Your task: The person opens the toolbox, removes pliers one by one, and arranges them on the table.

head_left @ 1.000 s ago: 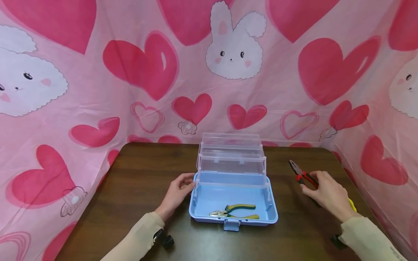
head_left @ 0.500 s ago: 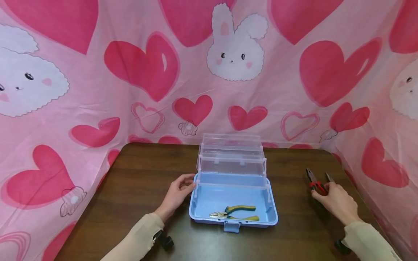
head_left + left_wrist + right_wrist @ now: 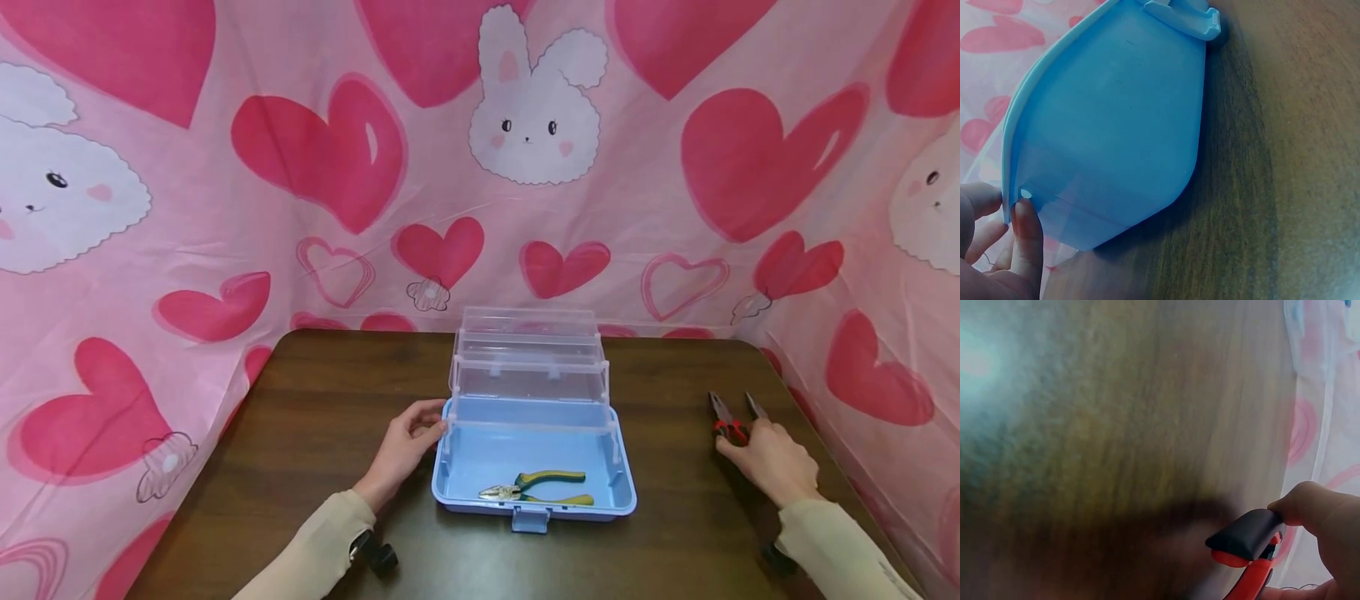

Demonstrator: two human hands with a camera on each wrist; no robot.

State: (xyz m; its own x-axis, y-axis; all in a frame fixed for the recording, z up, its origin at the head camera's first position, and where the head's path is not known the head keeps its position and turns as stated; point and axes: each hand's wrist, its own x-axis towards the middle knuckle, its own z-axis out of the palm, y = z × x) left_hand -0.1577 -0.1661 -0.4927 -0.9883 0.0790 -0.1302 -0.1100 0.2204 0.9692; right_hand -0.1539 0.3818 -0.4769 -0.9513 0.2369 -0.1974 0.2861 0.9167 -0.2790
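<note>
The blue toolbox (image 3: 487, 454) stands at the middle of the table, its clear tiered trays (image 3: 532, 375) raised at the back. My left hand (image 3: 401, 454) pinches its left rim between thumb and fingers; the left wrist view shows the blue side wall (image 3: 1116, 119) close up. Inside the box lies a pair of pliers (image 3: 525, 487) with green and yellow handles. At the table's right, my right hand (image 3: 776, 462) grips red-and-black pliers (image 3: 729, 429), thumb on a handle (image 3: 1250, 534). A second tool's pointed metal tip (image 3: 756, 406) shows beyond that hand, the rest hidden.
The brown wooden table (image 3: 337, 392) has a pink cloth (image 3: 337, 275) with hearts and rabbits hung around its back and sides. The toolbox's latch (image 3: 530, 521) hangs at its front. A dark wrist device (image 3: 372, 554) sits at the left cuff.
My right hand has moved right with the red-and-black pliers, now beside the second tool, whose tip has come into view and yellow part is covered. The left hand stays on the rim.
</note>
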